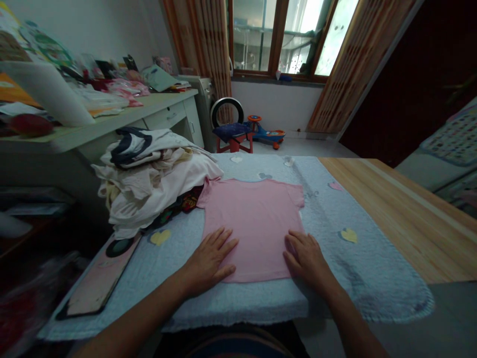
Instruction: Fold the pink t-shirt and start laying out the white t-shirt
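A pink short-sleeved T-shirt (257, 223) lies spread flat on a light blue blanket (238, 308), its neckline pointing away from me and its hem toward me. My left hand (211, 261) rests palm down on the shirt's lower left side, fingers spread. On the lower right edge lies my right hand (307, 256), its fingers stretched and slightly bent over the fabric. Neither hand grips anything.
A heap of clothes (156, 174) sits at the blanket's left, beside a long pinkish panel (100, 278). Bare wooden tabletop (402, 214) shows at right. A cluttered desk (164, 107) stands at left; a red stool (234, 144) and blue ride-on toy (266, 133) are beyond.
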`<state>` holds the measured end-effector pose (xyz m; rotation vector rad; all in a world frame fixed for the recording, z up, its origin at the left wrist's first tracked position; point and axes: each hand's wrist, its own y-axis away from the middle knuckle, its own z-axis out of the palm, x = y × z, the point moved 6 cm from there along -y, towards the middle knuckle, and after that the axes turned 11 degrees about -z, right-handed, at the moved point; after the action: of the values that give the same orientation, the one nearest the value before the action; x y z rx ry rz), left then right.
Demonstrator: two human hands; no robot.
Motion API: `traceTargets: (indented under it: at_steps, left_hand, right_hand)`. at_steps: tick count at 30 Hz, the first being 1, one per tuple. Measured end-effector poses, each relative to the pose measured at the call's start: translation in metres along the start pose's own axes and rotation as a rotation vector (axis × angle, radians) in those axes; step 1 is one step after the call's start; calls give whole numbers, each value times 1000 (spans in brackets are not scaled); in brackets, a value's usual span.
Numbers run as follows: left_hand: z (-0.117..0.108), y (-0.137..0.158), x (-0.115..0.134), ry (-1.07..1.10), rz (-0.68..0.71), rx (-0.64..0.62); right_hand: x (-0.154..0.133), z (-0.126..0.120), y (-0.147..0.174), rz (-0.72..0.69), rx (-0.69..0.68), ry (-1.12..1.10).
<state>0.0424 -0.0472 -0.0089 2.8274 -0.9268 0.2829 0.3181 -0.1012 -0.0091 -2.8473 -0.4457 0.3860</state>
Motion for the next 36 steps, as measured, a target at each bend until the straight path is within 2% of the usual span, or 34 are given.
traceTargets:
  at_steps: [3, 5, 10, 14, 17, 20, 23, 26, 29, 32, 36]
  left_hand:
    - [-8, -12, 8, 15, -41, 71]
    - [-9, -22, 16, 29, -35, 123]
    - [8, -30, 22, 19, -2, 121]
    - [11, -20, 14, -12, -12, 103]
    - [0, -18, 11, -17, -39, 100]
    - [-18, -30, 10, 7, -86, 145]
    - [-27, -52, 8, 39, -108, 233]
    - [-19, -72, 3, 21, -119, 325]
    - [0, -83, -5, -1, -143, 329]
    - [10, -83, -10, -30, -182, 341]
    - [6, -78, -12, -81, -276, 356]
  right_hand:
    - [-16, -1, -21, -39, 88, -70]
    - [-31, 4, -33, -67, 98, -103]
    - [-56, 23, -37, -115, -47, -85]
    - [-58, 20, -29, -139, -130, -71]
    - [-57, 9, -34, -153, -112, -102]
    - [-59, 0, -53, -155, -73, -165]
    - [-65, 2, -81, -205, -72, -180]
    - [-69, 12, -106, -236, -30, -152]
    - [-68, 27, -118, -238, 12, -122]
    - [-65, 42, -118, -244, -52, -99]
    - [-62, 47, -111, -200, -115, -62]
